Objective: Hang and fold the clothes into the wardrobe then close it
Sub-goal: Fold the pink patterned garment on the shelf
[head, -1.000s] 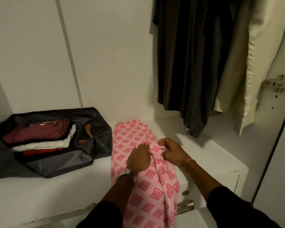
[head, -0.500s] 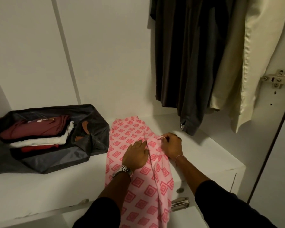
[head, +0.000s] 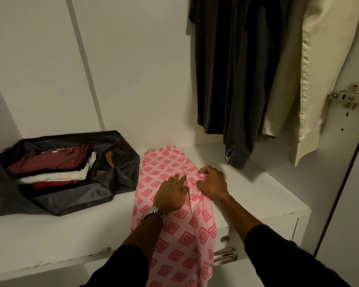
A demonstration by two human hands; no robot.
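Pink patterned cloth (head: 170, 204) lies on our white wardrobe shelf (head: 257, 195), its near end draping over the front edge at 6 o'clock. Our left hand (head: 171, 193) presses flat on it, fingers straight; our right hand (head: 211, 183), at its 3 o'clock, pinches a fold. A dark fabric bin (head: 120, 172) of folded clothes sits at 9 o'clock.

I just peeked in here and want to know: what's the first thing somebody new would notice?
The pink cloth with red diamond shapes jumps out first, lying in the middle of the white shelf and spilling over its front edge. The left hand presses flat on it while the right hand pinches a fold. Dark clothes and a cream garment hang at upper right, and an open dark bag of folded clothes sits at left.
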